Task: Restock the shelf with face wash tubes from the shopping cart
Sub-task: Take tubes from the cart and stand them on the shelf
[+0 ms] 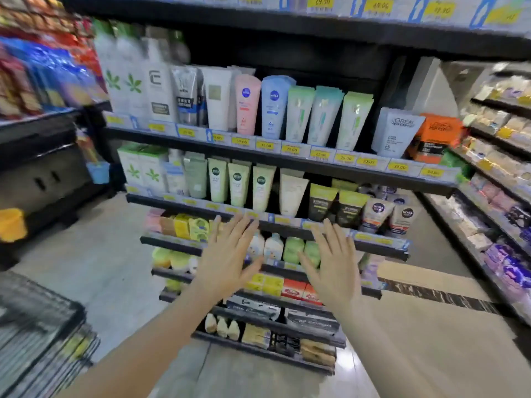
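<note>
Face wash tubes stand in rows on the shelf; the shopping cart sits low to the shelf's left, both hands before it.

NIVEA logo on pink tube and on blue tube, upper shelf. "L'OREAL MEN EXPERT" on grey-white tube; same brand on orange box beside it. "MEN" on silver tube. Large "E" mark on white box. NIVEA badges on two short tubes, lower shelf, right. Yellow price tags along shelf edge: approx. 29.00, 25.00, 20.00 (blurred, digits uncertain). Top rail tag: 29.00. Other print too smeared to read.
</note>
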Tool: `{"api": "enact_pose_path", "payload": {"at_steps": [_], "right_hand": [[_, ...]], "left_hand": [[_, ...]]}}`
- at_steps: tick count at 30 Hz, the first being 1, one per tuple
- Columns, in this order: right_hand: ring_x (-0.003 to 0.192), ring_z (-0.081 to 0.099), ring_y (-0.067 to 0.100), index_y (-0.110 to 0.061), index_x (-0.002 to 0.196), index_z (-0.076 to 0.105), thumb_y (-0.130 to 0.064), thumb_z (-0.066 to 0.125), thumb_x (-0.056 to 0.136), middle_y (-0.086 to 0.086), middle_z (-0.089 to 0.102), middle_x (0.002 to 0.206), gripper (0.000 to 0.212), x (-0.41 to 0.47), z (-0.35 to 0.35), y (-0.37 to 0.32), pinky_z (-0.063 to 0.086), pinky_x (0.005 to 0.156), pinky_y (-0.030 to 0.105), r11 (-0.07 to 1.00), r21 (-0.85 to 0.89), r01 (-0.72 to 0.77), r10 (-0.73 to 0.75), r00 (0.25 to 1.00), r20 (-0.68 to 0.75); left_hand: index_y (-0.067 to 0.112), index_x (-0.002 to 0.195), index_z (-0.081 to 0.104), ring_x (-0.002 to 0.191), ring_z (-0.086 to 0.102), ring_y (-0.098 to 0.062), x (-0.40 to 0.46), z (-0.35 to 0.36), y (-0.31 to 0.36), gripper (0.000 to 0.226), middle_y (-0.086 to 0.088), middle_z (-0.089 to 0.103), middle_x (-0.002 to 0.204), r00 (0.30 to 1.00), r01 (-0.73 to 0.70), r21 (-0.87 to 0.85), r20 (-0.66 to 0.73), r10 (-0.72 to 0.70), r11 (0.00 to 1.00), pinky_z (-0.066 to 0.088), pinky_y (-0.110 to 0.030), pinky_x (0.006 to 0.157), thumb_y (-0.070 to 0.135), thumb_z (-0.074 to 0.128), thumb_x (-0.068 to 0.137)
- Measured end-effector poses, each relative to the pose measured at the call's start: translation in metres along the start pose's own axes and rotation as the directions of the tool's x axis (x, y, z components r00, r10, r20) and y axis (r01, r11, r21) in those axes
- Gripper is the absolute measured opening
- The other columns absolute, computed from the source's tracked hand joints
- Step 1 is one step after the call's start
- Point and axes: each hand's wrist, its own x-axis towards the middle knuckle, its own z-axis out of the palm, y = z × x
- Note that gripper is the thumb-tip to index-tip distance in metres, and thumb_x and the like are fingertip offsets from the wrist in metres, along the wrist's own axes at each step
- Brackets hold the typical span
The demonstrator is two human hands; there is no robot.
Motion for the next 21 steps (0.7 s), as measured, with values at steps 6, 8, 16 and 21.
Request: {"api": "enact_pose_path", "payload": {"at_steps": [6, 8, 16, 21], "right_hand": [[0.146, 0.000, 0.018, -0.030, 0.148, 0.012, -0.070, 0.002, 0.082, -0.003, 0.005, 0.158, 0.078, -0.067, 0.015, -0.060, 0.003, 0.118, 0.041, 0.989, 0.106, 0.104, -0.124, 0.970, 0.210], [0.145, -0.005, 0.016, -0.035, 0.148, 0.002, -0.068, -0.001, 0.080, -0.005, -0.001, 0.158, 0.075, -0.083, 0.019, -0.082, -0.002, 0.117, 0.039, 0.984, 0.113, 0.139, -0.165, 0.948, 0.271], [0.145, -0.008, 0.015, -0.039, 0.147, 0.008, -0.060, 0.021, 0.092, -0.008, -0.008, 0.157, 0.060, -0.154, 0.052, -0.194, -0.003, 0.118, 0.039, 0.959, 0.216, 0.184, -0.253, 0.899, 0.357], [0.145, 0.005, 0.017, -0.033, 0.147, 0.018, -0.063, 0.018, 0.086, -0.007, 0.002, 0.156, 0.068, -0.202, 0.084, -0.280, 0.003, 0.117, 0.039, 0.944, 0.282, 0.173, -0.271, 0.894, 0.356]], "left_hand": [[0.011, 0.138, 0.040, 0.136, 0.033, -0.026, -0.132, -0.026, -0.016, 0.063, -0.008, 0.041, 0.145, 0.984, 0.161, -0.031, 0.078, -0.159, 0.986, 0.020, -0.052, 0.111, 0.052, 0.031, 0.092], [0.012, 0.140, 0.039, 0.137, 0.031, -0.025, -0.170, -0.033, -0.027, 0.063, -0.007, 0.039, 0.146, 0.970, 0.222, -0.005, 0.107, -0.220, 0.975, 0.019, -0.052, 0.111, 0.052, 0.033, 0.091], [0.014, 0.141, 0.037, 0.134, 0.036, -0.027, -0.317, -0.069, -0.083, 0.066, -0.006, 0.039, 0.147, 0.880, 0.436, 0.046, 0.185, -0.437, 0.899, 0.016, -0.051, 0.112, 0.056, 0.030, 0.090], [0.017, 0.138, 0.039, 0.133, 0.037, -0.025, -0.416, -0.102, -0.145, 0.065, -0.003, 0.043, 0.143, 0.825, 0.514, 0.112, 0.207, -0.526, 0.851, 0.016, -0.051, 0.111, 0.055, 0.039, 0.085]]}}
